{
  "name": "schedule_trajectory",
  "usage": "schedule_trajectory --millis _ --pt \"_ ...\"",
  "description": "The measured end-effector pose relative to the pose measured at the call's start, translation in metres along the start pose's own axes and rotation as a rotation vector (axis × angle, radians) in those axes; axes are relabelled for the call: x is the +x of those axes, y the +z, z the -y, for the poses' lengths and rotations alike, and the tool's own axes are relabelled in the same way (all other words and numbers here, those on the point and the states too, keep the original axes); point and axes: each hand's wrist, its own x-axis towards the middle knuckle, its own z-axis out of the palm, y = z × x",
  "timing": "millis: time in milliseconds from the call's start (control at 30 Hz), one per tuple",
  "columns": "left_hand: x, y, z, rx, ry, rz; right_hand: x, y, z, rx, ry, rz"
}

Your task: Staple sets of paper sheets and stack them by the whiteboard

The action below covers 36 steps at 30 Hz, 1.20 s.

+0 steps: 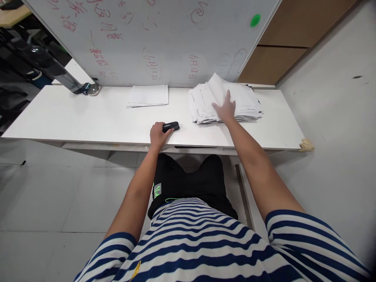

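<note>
A black stapler (170, 126) rests on the white table, and my left hand (159, 136) is closed around its near-left end. To the right, my right hand (226, 109) lies on a thick, uneven pile of white paper (246, 100), thumb and fingers apart. Under those fingers the top sheet (217, 88) is skewed, one corner raised toward the whiteboard. A smaller, neater stack of white paper (149, 95) sits further back, left of the pile and apart from both hands.
A whiteboard (176, 43) with red writing and a green magnet (255, 20) stands along the back of the white table (73, 117). At the table's left rear is a dark, shiny clamp-like object (93, 89). A wall (337, 117) borders the right side.
</note>
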Motion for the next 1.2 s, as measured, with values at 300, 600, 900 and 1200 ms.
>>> schedule_trajectory --millis 300,600,900,1200 --pt "0.0 0.002 0.001 0.034 -0.04 -0.071 0.001 -0.015 -0.003 0.018 0.024 -0.081" --pt "-0.011 -0.011 -0.017 -0.052 0.02 -0.156 -0.046 -0.051 0.03 0.273 0.006 -0.259" --pt "-0.024 0.001 -0.093 -1.031 -0.203 0.136 -0.155 -0.06 0.08 1.312 0.041 0.045" --pt "-0.022 -0.01 -0.082 -1.142 -0.395 0.104 -0.165 -0.049 0.04 1.307 0.205 0.164"
